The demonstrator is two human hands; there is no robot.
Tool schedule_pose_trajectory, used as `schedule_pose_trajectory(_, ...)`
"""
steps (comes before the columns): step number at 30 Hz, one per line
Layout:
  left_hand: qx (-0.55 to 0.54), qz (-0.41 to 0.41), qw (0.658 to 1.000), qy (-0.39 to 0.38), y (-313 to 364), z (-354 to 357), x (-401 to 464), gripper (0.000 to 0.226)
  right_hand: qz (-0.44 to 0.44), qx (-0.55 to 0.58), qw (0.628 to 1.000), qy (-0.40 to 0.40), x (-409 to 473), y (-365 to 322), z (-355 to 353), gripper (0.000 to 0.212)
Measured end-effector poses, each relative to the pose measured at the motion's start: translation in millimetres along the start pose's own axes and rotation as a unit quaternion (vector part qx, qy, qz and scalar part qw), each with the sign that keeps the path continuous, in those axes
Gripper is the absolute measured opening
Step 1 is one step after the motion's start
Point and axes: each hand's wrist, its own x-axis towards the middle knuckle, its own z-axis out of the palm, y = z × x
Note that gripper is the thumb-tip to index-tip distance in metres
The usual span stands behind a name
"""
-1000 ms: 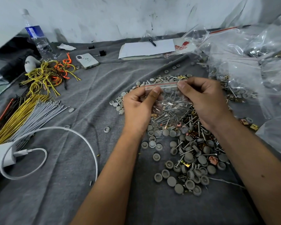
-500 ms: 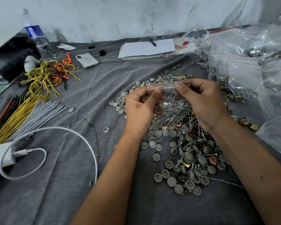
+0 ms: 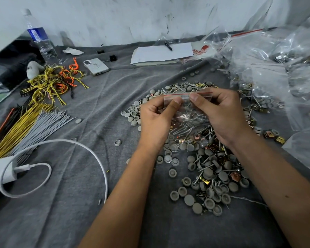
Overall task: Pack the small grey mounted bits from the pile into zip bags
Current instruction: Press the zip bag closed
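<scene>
Materials between the fingers: plastic, metal, cloth.
Glossy clear plastic zip bag under the fingertips holds shiny metal shanks; matt grey bits lie on rough cloth below.

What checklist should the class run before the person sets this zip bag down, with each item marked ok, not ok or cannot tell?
1. Both hands grip the zip bag at its top: left hand and right hand, ok.
2. Parts inside the bag: ok.
3. Red zip strip fully sealed: cannot tell.
4. Bag held above the pile: ok.
5. Contents counted: cannot tell.
</scene>
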Motion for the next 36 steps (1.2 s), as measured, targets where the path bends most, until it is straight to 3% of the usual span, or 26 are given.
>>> schedule_pose_trajectory(10,0.006,-0.014,1.0,-0.007,2.3,0.4,-0.6,0.011,0.003,-0.033,0.999,-0.012,-0.6,-1.0,1.0,0.003)
schedule_pose_trajectory(15,0.008,-0.019,1.0,-0.024,3.9,2.4,-2.0,0.013,-0.014,-0.046,0.999,-0.017,-1.0,-2.0,2.4,0.015)
schedule_pose_trajectory(24,0.007,-0.032,0.999,0.015,4.1,0.8,-2.9,0.01,0.014,-0.066,0.998,-0.002,-0.6,0.6,-0.2,0.004)
schedule_pose_trajectory(36,0.01,-0.028,1.0,0.008,1.3,0.2,-1.1,0.011,0.001,-0.071,0.997,-0.007,-2.3,0.1,0.4,0.008)
